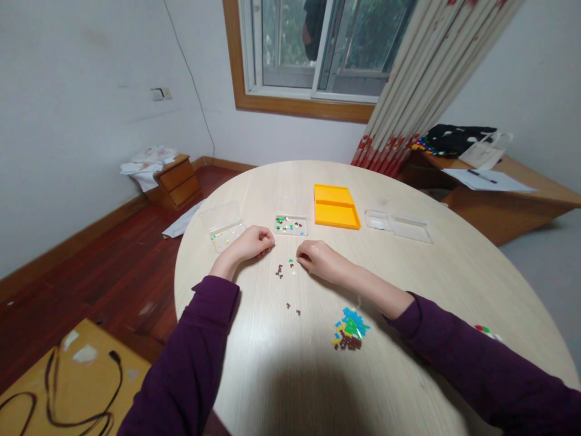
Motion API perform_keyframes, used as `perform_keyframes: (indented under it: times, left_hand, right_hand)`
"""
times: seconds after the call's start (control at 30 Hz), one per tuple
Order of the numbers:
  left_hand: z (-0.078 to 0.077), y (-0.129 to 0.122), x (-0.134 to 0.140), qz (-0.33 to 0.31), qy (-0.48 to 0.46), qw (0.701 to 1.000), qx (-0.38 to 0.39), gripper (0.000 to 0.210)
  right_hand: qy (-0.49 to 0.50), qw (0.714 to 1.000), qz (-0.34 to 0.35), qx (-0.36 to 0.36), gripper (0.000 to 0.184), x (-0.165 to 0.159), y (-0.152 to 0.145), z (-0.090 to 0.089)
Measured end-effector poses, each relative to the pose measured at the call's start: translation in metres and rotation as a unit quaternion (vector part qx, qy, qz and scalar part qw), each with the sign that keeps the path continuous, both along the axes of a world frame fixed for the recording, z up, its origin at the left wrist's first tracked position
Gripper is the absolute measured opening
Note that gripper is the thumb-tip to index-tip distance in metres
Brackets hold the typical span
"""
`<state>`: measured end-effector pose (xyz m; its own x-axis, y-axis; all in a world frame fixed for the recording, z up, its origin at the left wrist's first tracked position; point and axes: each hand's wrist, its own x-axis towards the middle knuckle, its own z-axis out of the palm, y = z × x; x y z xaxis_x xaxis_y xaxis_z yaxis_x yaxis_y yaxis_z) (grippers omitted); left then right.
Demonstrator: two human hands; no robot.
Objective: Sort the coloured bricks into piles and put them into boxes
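Note:
My left hand (255,242) rests on the table between two clear boxes, its fingers curled together; anything in them is hidden. My right hand (321,260) has thumb and fingers pinched low over the table, beside a tiny green piece (291,261); whatever it holds is too small to make out. Several small brown pieces (279,270) lie scattered between and below the hands. Just beyond them stands an open clear plastic box (292,232) with green, brown and other coloured pieces inside. A pile of blue, green, yellow and brown pieces (351,327) lies below my right forearm.
At left stands another open clear box (218,247) with yellow and green pieces. An open yellow case (336,215) and a clear open case (412,230) are farther back. Red, green and white items (485,330) sit by my right sleeve, on the round table (281,375).

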<state>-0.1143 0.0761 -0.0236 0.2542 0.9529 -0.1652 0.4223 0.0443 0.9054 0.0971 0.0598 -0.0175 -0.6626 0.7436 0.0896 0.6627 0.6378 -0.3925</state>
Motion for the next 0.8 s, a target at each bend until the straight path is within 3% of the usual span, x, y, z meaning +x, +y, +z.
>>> perform_keyframes:
  times: [0.3, 0.5, 0.63, 0.8]
  left_hand:
    - [0.0, 0.0, 0.0, 0.002, 0.0, 1.0, 0.008, 0.016]
    - [0.001, -0.001, 0.0, -0.003, -0.001, 1.0, 0.008, 0.017]
    - [0.0, -0.001, -0.001, 0.001, -0.006, 1.0, 0.0, 0.017]
    - [-0.001, 0.0, -0.001, -0.003, -0.011, 1.0, 0.001, 0.017]
  right_hand:
    - [0.014, 1.0, -0.008, -0.013, 0.017, 0.001, -0.004, 0.008]
    - [0.076, 0.987, -0.082, 0.115, 0.017, -0.006, 0.035, 0.043]
    - [0.063, 0.987, -0.092, 0.118, 0.021, -0.012, 0.061, 0.058]
    - [0.052, 0.987, -0.087, 0.126, 0.028, -0.006, 0.068, 0.059]
